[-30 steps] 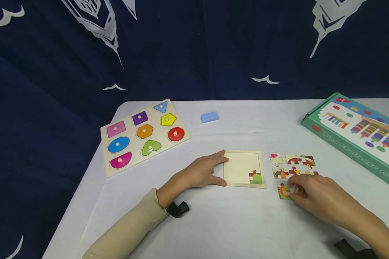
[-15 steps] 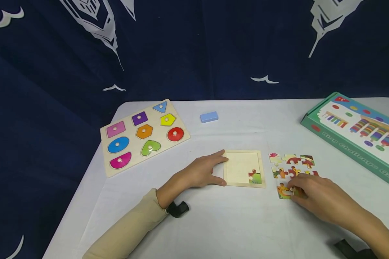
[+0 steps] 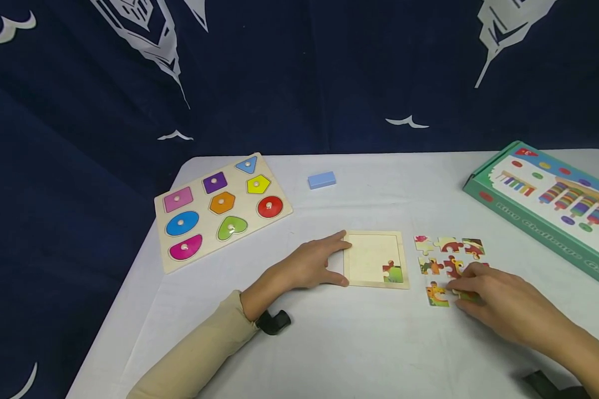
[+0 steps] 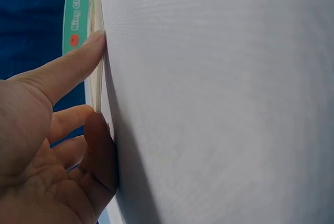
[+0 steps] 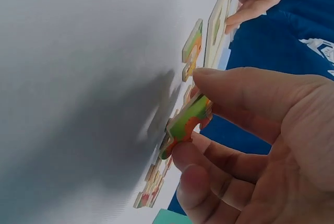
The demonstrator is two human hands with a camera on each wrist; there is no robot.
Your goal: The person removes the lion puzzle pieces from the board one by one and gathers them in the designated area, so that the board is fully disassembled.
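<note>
My left hand grips the left side of a small square wooden puzzle tray, thumb at the near corner and index finger at the far one. One green-and-brown jigsaw piece sits in the tray's lower right corner. To the right, my right hand pinches a green-and-orange jigsaw piece between thumb and fingers, tilted just off the table in the right wrist view. Just left of those fingers lies a yellow-and-green piece. Several more loose pieces lie in rows beyond, partly hidden by the hand.
A wooden shape board with coloured knobbed shapes lies at the left. Behind the tray is a blue block. A green game box occupies the right side. A dark blue patterned cloth hangs behind the white table.
My right hand has drawn slightly to the right with the pinched jigsaw piece, leaving a gap beside the yellow-and-green piece. The left hand and tray stay in place.
</note>
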